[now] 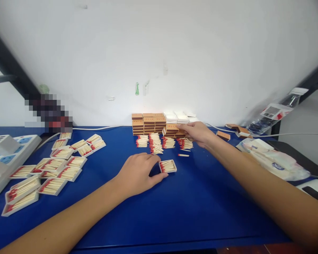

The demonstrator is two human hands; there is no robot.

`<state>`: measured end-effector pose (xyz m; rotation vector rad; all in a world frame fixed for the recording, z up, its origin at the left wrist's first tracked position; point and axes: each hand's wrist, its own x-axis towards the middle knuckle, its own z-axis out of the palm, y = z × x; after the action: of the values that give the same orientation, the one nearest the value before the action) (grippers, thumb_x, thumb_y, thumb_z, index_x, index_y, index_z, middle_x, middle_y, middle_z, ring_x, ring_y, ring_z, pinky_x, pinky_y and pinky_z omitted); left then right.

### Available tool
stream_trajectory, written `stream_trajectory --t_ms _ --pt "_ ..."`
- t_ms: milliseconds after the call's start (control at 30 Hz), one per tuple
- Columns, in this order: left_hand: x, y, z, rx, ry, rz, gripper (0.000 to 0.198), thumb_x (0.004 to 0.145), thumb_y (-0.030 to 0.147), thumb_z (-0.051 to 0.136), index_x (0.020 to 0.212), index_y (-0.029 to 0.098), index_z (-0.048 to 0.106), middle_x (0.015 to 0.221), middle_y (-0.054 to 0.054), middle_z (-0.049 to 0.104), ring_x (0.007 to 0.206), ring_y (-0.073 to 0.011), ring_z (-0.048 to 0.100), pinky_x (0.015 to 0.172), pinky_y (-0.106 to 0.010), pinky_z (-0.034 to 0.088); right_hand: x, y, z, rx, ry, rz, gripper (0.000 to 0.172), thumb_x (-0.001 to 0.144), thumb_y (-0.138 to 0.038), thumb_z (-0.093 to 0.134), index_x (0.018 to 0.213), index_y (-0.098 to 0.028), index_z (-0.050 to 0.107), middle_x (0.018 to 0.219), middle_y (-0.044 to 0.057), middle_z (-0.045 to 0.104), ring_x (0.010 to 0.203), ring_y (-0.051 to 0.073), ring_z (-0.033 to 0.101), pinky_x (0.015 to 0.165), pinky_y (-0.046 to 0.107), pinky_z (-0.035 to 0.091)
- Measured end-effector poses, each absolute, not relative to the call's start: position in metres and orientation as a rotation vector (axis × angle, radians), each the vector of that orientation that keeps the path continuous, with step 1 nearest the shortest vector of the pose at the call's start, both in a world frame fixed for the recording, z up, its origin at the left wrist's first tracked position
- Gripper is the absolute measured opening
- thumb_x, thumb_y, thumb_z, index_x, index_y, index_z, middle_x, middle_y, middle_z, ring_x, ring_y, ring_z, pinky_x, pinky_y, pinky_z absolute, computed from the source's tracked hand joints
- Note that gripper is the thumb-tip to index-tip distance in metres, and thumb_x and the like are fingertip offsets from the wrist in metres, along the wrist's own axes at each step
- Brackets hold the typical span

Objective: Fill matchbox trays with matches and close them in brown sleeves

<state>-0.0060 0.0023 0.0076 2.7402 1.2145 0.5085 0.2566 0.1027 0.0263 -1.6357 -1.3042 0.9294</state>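
Observation:
My left hand (139, 173) rests on the blue table (190, 208), fingers curled round the left end of a small white tray filled with red-tipped matches (168, 165). My right hand (197, 133) reaches to the back and pinches a brown matchbox sleeve (172, 127) at the edge of a stack of brown sleeves (148, 123). Loose piles of matches (156, 143) lie in a row between the two hands. A single match (183, 155) lies apart below the piles.
Several filled white match trays (55, 165) spread over the left of the table beside a white power strip (5, 155). White empty trays (178, 116) stand behind the sleeves. Plastic bags (272, 157) and loose sleeves (238, 129) lie at right. A cable (294, 134) runs along the wall.

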Motion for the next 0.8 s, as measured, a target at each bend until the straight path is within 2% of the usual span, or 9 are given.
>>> stream_trajectory --t_ms 133,233,433,633,800 --pt "-0.006 0.001 0.004 2.742 1.193 0.465 0.038 0.097 0.054 0.066 0.111 0.019 0.071 0.086 -0.004 0.073 0.079 -0.0229 0.069 0.072 -0.034 0.051 0.259 0.098 0.024 -1.586 -1.285 1.013 0.049 0.080 -0.050 0.082 0.061 -0.024 0.046 0.052 -0.008 0.034 0.047 0.008 0.024 0.045 0.028 0.016" --pt "-0.005 0.001 0.004 2.709 1.215 0.433 0.038 0.096 0.054 0.067 0.113 0.020 0.072 0.084 -0.004 0.073 0.077 -0.0223 0.069 0.071 -0.033 0.051 0.259 0.096 0.022 -1.555 -1.311 1.053 0.045 0.078 -0.051 0.084 0.064 -0.023 0.052 0.052 -0.008 0.033 0.048 0.009 0.024 0.045 0.029 0.015" --pt "-0.007 0.005 0.010 2.659 1.285 0.474 0.056 0.092 0.063 0.070 0.126 0.019 0.071 0.075 -0.002 0.067 0.072 -0.0224 0.067 0.070 -0.034 0.052 0.258 0.089 0.024 -1.556 -1.351 1.047 0.049 0.080 -0.055 0.082 0.061 -0.025 0.048 0.053 -0.007 0.032 0.049 0.010 0.024 0.046 0.031 0.017" --pt "-0.013 0.011 0.013 2.691 1.327 0.552 0.046 0.097 0.058 0.065 0.122 0.020 0.072 0.073 0.000 0.065 0.069 -0.0200 0.065 0.067 -0.031 0.047 0.248 0.090 0.026 -1.552 -1.344 1.086 0.054 0.079 -0.054 0.085 0.059 -0.024 0.046 0.056 -0.006 0.036 0.049 0.009 0.029 0.046 0.030 0.019" --pt "-0.025 0.021 0.024 2.706 1.386 0.677 0.039 0.099 0.053 0.063 0.115 0.018 0.072 0.071 0.001 0.061 0.067 -0.0183 0.061 0.065 -0.030 0.043 0.249 0.074 0.037 -1.380 -1.460 1.166 0.052 0.082 -0.056 0.082 0.062 -0.023 0.047 0.055 -0.008 0.033 0.050 0.008 0.024 0.047 0.029 0.016"
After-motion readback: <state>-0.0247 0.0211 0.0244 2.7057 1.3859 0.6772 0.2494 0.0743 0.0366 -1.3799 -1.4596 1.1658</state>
